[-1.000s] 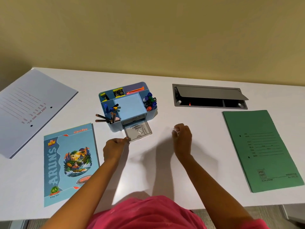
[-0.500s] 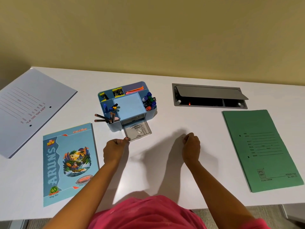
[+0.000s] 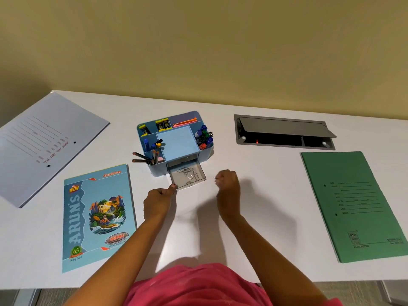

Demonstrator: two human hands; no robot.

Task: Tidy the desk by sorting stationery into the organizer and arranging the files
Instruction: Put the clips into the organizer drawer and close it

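A blue desk organizer stands mid-desk, holding pens, pencils and small items. Its clear drawer is pulled out toward me with several paper clips inside. My left hand pinches the drawer's front left corner. My right hand hovers just right of the drawer, fingers curled, pinching a small thin metal item, probably a paper clip. A green file lies at the right, a pale blue-grey file at the far left, and a blue notebook at the front left.
A grey cable hatch with its lid raised is set into the desk behind my right hand. The white desk ends at a yellow wall behind. My pink shirt fills the bottom edge.
My right hand went right to the desk surface, then came back left and up beside the drawer, now pinching a small item. My left hand stayed on the drawer corner.
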